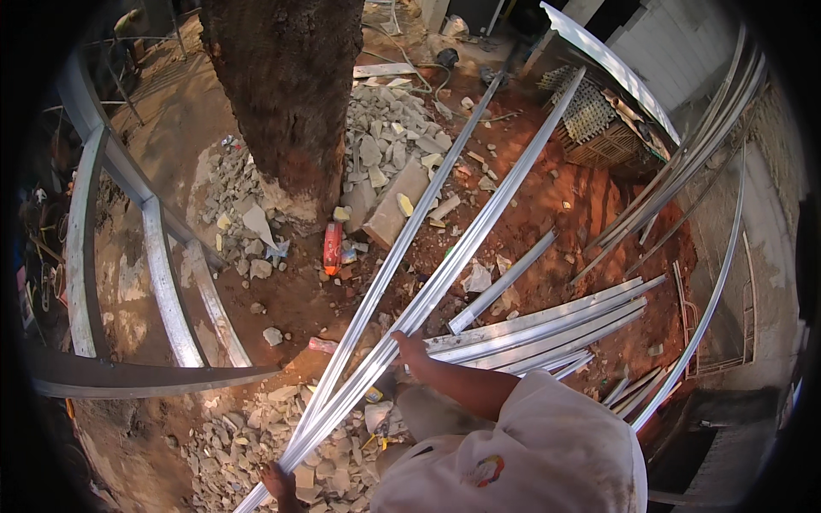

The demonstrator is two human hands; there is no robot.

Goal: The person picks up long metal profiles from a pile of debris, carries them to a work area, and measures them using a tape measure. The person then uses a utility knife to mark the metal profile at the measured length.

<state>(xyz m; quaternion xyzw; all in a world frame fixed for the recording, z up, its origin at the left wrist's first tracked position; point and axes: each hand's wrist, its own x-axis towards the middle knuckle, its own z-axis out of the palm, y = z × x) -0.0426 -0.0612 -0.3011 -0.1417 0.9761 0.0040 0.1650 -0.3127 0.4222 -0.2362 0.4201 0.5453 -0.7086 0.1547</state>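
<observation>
The long metal channels (479, 229) slant over the rubble (227, 462) and the ground (539, 205). The left hand (278, 483) has its grip curled round them close to the lower end; the right hand (413, 350) pinches them higher up. For good control, I think, the hands should be well apart, because the far ends could swing. By the foot of the tree trunk (286, 103) lies a red bottle (333, 246); its content I cannot tell.

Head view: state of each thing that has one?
Long metal channels: slanted, held in both hands.
Left hand: closed on them, lower end.
Right hand: gripping them farther up, fingers partly hidden.
Tree trunk: upright.
Rubble: broken, heaped beside trunk.
Ground channels: lying side by side.
Red container: on dirt; upright or lying unclear.
</observation>
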